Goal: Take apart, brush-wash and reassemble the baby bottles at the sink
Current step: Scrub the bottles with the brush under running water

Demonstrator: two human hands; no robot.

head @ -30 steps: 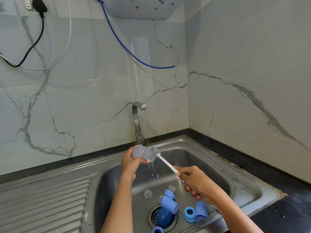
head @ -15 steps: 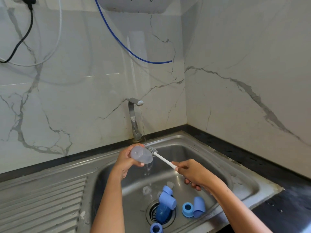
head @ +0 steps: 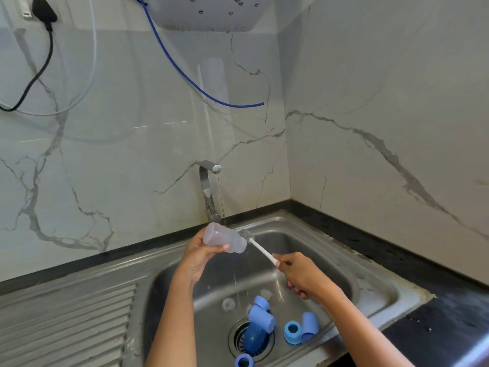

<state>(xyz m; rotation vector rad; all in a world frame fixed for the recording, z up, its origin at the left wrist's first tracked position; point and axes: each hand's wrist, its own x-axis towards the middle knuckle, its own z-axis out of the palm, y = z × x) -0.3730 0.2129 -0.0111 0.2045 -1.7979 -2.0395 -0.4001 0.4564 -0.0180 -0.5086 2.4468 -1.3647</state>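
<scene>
left hand (head: 197, 254) grips bottle (head: 225, 238) | right hand (head: 299, 274) grips brush (head: 260, 247) | bristles at bottle mouth, blurred

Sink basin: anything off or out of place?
One thing: a dark blue bottle part sits right on the drain strainer, with lighter blue caps piled on it, so it may slow draining while the tap runs. Nothing looks damaged.

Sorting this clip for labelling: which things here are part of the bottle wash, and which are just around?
Job: left hand, clear bottle, right hand, brush, tap, blue bottle parts, sink.
Around: black plug, blue hose.
</scene>
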